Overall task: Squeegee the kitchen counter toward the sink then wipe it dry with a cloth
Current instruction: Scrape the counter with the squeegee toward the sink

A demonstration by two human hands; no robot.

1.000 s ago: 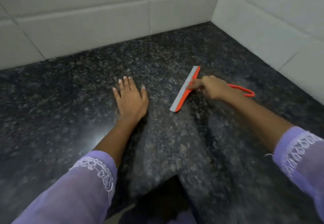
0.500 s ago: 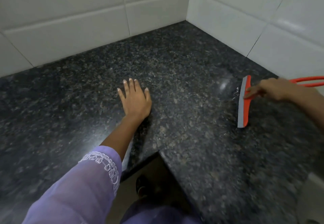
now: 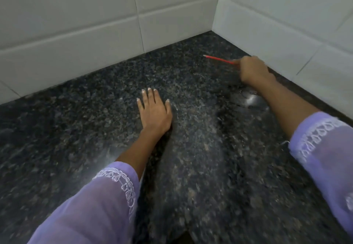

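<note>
Right hand (image 3: pixel 252 70) of mine is fisted around the squeegee (image 3: pixel 219 59) at the upper right of the frame, close to the corner where the two tiled walls (image 3: pixel 76 14) meet. Only a thin red edge of the tool shows, sticking out to the left of my knuckles; the blade itself is blurred and I cannot tell whether it lies flat on the counter (image 3: pixel 210 167). My left hand (image 3: pixel 154 110) rests flat at mid-frame, fingers spread, holding nothing, well apart from the tool. A wet sheen glints just below my right wrist.

My worry is the corner: if I pull with the blade tilted, water would likely slip under one end and leave a streak. Neither sink nor cloth is in sight, so I could also push the water the wrong way.
</note>
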